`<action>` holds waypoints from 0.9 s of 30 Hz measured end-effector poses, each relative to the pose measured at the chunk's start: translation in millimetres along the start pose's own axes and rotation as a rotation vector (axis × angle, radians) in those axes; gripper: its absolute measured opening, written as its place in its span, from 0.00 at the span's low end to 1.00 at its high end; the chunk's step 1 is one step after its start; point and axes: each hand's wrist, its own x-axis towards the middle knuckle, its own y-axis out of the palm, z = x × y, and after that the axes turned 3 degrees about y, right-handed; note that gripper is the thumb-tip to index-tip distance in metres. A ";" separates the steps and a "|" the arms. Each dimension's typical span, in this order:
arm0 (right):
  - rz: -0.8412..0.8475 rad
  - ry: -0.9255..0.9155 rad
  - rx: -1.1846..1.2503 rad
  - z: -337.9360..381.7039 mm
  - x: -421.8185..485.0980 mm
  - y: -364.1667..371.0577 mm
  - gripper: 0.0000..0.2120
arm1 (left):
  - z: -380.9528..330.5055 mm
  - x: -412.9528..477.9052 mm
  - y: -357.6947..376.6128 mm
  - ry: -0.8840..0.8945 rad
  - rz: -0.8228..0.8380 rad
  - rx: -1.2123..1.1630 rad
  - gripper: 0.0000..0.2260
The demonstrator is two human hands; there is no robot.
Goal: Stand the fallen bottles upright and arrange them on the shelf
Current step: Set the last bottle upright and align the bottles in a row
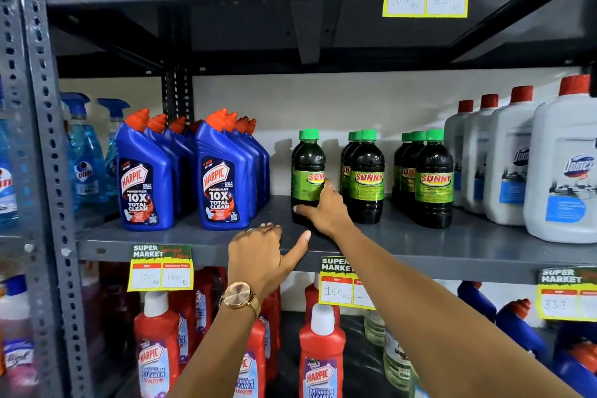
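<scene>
The right hand (pixel 323 208) grips the lower part of an upright dark Sunny bottle (pixel 307 176) with a green cap, standing on the grey metal shelf (pixel 452 242). The left hand (pixel 261 255) rests open on the shelf's front edge, holding nothing. More Sunny bottles (pixel 397 176) stand upright to the right, blue Harpic bottles (pixel 190 171) to the left.

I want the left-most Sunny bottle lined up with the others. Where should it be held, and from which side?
Grip the leftmost Sunny bottle low on its wide round body, below the label, coming from the front right, as the right hand does now. It stands upright, and its green cap is narrow. Its left side is open shelf.
</scene>
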 end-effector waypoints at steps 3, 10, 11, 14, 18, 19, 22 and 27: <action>-0.042 0.012 -0.036 1.5 -1.4 2.7 0.46 | 0.6 0.2 0.5 0.002 -0.002 -0.004 0.29; 0.017 0.004 -0.013 -2.5 5.0 2.4 0.36 | 0.5 0.0 1.5 -0.006 -0.012 -0.004 0.29; 0.001 -0.007 -0.060 -2.3 4.8 3.7 0.38 | 0.4 0.1 1.8 -0.008 -0.010 -0.006 0.29; 0.004 -0.018 -0.112 2.6 0.9 8.2 0.48 | 0.7 0.5 2.5 -0.011 -0.006 -0.005 0.29; 0.025 -0.036 -0.147 0.7 4.7 8.5 0.42 | 0.6 0.5 3.7 -0.020 0.014 0.014 0.28; 0.024 -0.035 -0.161 0.4 5.3 8.1 0.40 | 0.7 0.8 3.4 -0.024 0.019 0.010 0.28; 0.016 -0.009 -0.144 0.4 7.4 8.1 0.37 | 1.3 0.7 2.2 -0.019 0.032 0.009 0.28; -0.055 -0.017 -0.027 2.5 -0.6 1.6 0.35 | 1.0 9.9 -8.1 -0.040 0.152 0.060 0.27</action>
